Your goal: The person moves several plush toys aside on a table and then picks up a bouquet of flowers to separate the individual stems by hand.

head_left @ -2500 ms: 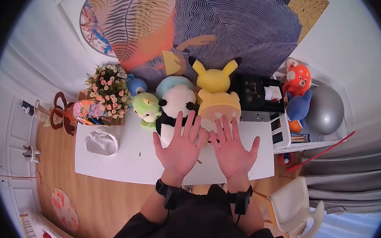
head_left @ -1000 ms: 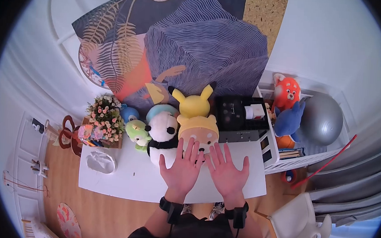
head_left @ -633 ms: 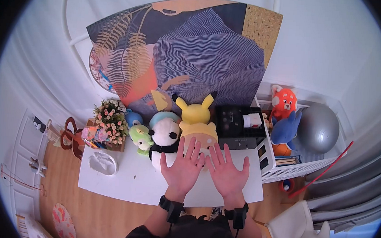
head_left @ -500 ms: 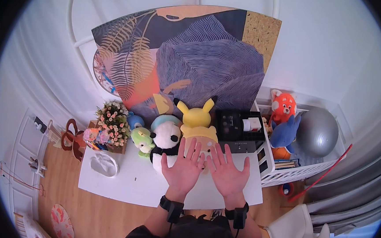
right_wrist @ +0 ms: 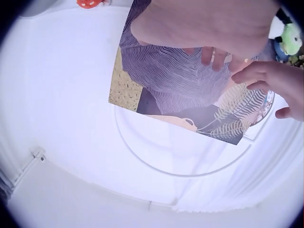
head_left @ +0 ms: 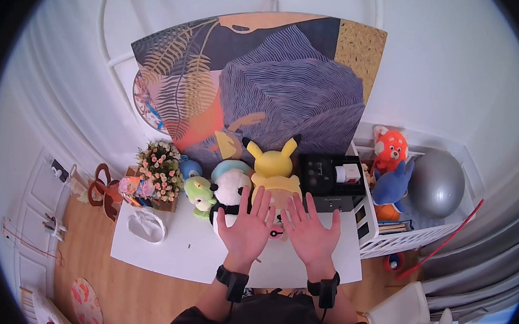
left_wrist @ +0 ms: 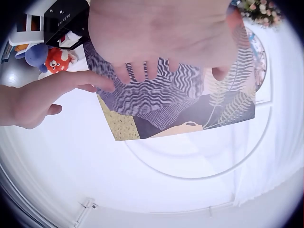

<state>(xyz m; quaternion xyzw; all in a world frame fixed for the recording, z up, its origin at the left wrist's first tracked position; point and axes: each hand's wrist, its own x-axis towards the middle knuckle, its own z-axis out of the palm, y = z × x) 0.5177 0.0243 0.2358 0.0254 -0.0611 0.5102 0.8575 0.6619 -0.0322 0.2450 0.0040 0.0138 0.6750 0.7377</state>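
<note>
Both hands are held up side by side over the front of the white table (head_left: 171,258), palms toward the head camera. My left hand (head_left: 245,230) has straight, spread fingers and holds nothing. The right hand (head_left: 313,235) is spread the same way, its little finger near the left's fingertips. Behind them sit plush toys: a panda (head_left: 230,187), a bear-hooded plush (head_left: 277,190), a yellow Pikachu (head_left: 273,163) and a green plush (head_left: 198,192). The hands partly cover the panda and the hooded plush. Between the palms shows a small pink round piece (head_left: 276,232).
A white basket (head_left: 146,226) stands at the table's left, before a flower arrangement (head_left: 159,170). A black box (head_left: 324,178) is at the back right. Beyond it, a white crib (head_left: 398,241) holds plush toys and a silver ball (head_left: 437,183). A white chair (head_left: 402,310) stands right.
The head view has tilted and shifted, so the table and toys first sank lower in the picture and lately slid slightly right. Both hands stay raised and spread, a little closer together than at first.
</note>
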